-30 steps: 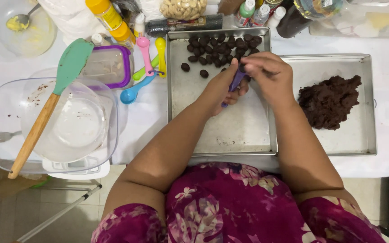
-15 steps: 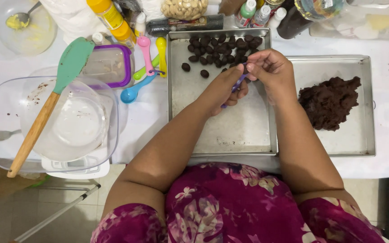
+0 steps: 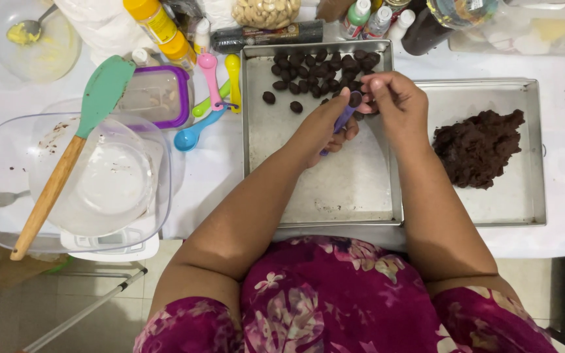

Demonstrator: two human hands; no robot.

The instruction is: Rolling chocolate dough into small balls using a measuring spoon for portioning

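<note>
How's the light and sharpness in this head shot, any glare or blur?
Head view: even, bright light, soft shadows; mild glare on the left tray and glass bowl; the left hand, right hand and dough balls look sharp.

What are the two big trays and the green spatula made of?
The trays look like dull grey metal, faintly shiny with scuffs. The spatula seems to have a matte green blade, likely silicone, on a pale brown handle that looks wooden.
</note>
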